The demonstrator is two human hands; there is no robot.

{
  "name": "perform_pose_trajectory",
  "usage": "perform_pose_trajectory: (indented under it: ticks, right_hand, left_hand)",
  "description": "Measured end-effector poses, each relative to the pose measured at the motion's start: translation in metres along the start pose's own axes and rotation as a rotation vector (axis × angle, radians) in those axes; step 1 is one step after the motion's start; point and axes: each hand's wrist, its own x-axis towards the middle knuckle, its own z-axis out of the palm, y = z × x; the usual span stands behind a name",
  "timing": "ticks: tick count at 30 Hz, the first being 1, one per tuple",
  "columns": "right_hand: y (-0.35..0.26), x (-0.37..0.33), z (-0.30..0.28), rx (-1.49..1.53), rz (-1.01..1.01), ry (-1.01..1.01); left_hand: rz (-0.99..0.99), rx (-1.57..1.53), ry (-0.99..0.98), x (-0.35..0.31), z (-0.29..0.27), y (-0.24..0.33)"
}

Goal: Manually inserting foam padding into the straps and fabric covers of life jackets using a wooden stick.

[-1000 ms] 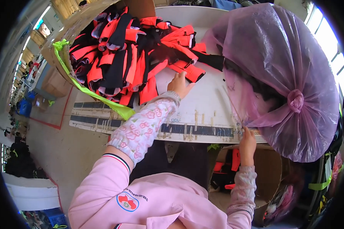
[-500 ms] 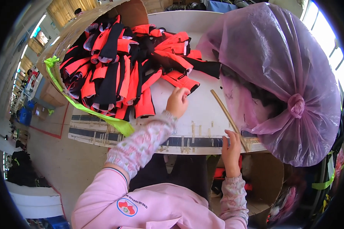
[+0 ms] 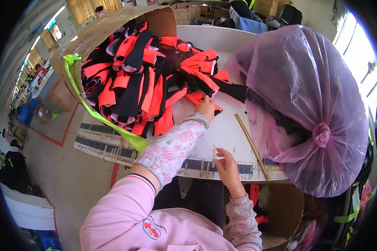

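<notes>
A heap of folded orange and black fabric pieces [image 3: 132,90] spills from a tipped cardboard box [image 3: 165,21] onto the white tabletop [image 3: 222,129]. At the near right of the heap, my left hand [image 3: 204,109] has its fingers closed on the edge of an orange and black fabric piece [image 3: 194,98]. Its fingertips are partly hidden against the cloth. Over the table's near edge is my right hand [image 3: 229,168], fingers loosely bent and apart, nothing in them. A thin wooden strip [image 3: 251,144] lies to the right of that hand.
A large knotted purple plastic bag [image 3: 297,71] with dark contents fills the table's right side. Yellow-green tape [image 3: 109,124] runs along the box rim. Below the table's near edge stands an open cardboard box [image 3: 285,209] with orange and black pieces.
My left hand has reached farther forward onto the fabric piece at the heap's near right. My right hand has moved left, away from the wooden strip. The view has shifted.
</notes>
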Motion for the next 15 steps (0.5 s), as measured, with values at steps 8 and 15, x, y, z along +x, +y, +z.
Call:
perform_pose_trajectory:
  ticks: [8, 15]
  right_hand:
    - [-0.005, 0.021, -0.02, 0.587, 0.303, 0.094]
    - [0.028, 0.041, 0.018, 0.884, 0.556, -0.165]
  left_hand:
    - [-0.085, -1.65, 0.368, -0.15, -0.07, 0.016]
    - [-0.446, -2.129, -0.135, -0.289, -0.062, 0.039]
